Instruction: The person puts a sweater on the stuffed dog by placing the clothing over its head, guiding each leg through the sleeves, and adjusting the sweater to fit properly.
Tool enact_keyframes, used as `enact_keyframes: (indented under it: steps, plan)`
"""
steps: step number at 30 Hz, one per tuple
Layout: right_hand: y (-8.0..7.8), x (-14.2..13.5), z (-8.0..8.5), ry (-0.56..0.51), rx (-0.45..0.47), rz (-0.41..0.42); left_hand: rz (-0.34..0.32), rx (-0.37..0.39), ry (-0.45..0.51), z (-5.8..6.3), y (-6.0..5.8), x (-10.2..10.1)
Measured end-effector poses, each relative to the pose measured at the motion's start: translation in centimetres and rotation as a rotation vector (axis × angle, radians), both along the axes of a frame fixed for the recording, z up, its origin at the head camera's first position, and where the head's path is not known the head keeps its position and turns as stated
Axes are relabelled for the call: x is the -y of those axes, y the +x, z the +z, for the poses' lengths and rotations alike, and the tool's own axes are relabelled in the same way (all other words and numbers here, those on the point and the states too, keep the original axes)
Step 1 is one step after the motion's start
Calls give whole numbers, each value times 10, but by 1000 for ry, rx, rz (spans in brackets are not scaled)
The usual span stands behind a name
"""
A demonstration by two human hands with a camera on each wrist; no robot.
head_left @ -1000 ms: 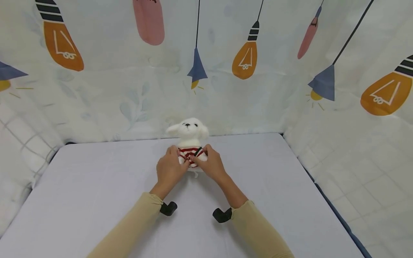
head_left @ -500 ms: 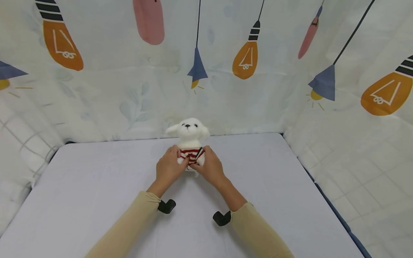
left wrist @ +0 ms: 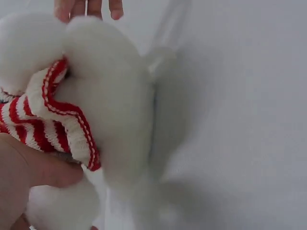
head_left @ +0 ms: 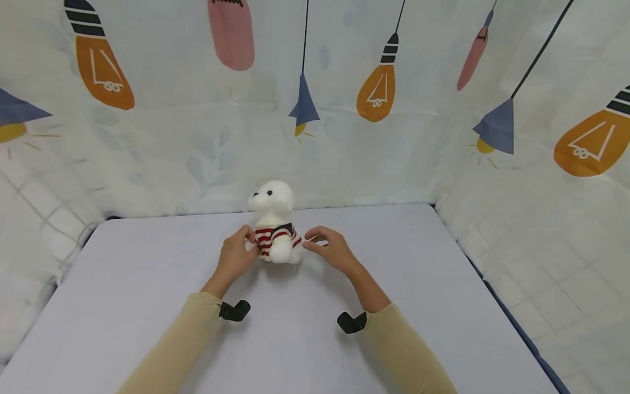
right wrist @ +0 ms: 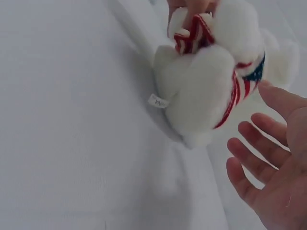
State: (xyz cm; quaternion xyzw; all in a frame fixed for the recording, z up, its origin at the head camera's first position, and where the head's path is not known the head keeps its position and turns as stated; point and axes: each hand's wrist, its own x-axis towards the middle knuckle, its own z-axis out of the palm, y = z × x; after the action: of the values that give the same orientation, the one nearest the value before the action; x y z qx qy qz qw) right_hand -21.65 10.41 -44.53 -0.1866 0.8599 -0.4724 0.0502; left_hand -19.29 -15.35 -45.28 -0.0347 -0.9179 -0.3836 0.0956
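Note:
A white plush dog (head_left: pixel 273 203) in a red-and-white striped knit sweater (head_left: pixel 264 241) is at the far side of the table, its face turned toward the left. My left hand (head_left: pixel 236 254) grips its front side; in the left wrist view the thumb (left wrist: pixel 57 170) lies across the sweater hem, by a white limb. On the plush dog's back side, my right hand (head_left: pixel 332 250) has its fingers spread and holds nothing. Its thumb tip is close to the sweater in the right wrist view; whether it touches, I cannot tell. A small white tag (right wrist: pixel 158 101) hangs from the plush dog's bottom.
A white-covered table (head_left: pixel 300 345) lies under both arms. Behind it hangs a pale curtain (head_left: pixel 236 158) printed with lamps and bulbs, which continues along both sides. Black camera mounts (head_left: pixel 235 311) stick out at the wrists.
The plush dog has turned from facing me to facing left. My right hand has let go of it and spread its fingers, while my left hand has shifted left, still holding on.

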Motion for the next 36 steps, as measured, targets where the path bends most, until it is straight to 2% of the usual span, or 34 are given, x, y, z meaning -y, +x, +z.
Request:
enact_keyframes:
  steps: [2, 6, 10, 12, 14, 19, 21, 25, 28, 30, 32, 34, 36]
  plan:
    - [-1, -1, -3, 18, 26, -5, 6, -37, -48, -5, 3, 8]
    - [0, 6, -5, 43, 50, 74, 5, -64, -61, -9, 8, 21]
    - [3, 19, -3, 115, -2, 146, -37, -47, -66, -8, 8, 26]
    - [6, 27, -1, 176, -52, 169, -48, -3, -70, -8, 8, 29]
    - [9, 36, 0, 233, -100, 174, -30, 64, -57, -8, 7, 33]
    - [15, 51, 3, 281, -135, 183, 111, 238, 83, 1, 5, 41]
    - [19, 56, 3, 298, -175, 196, 130, 303, 123, 8, 5, 42]
    - [31, 67, 2, 434, -328, 209, 60, 403, 104, 20, 4, 43]
    - [36, 70, -1, 509, -401, 199, 15, 417, 79, 22, 3, 44]
    - [34, 68, -4, 486, -389, 193, 7, 420, 68, 21, 4, 44]
    - [31, 63, -4, 370, -324, 180, 5, 418, 69, 18, 6, 45]
    - [26, 56, -2, 237, -246, 133, 1, 403, 76, 13, 8, 45]
    - [21, 50, -1, 112, -166, 70, 5, 351, 84, 8, 10, 46]
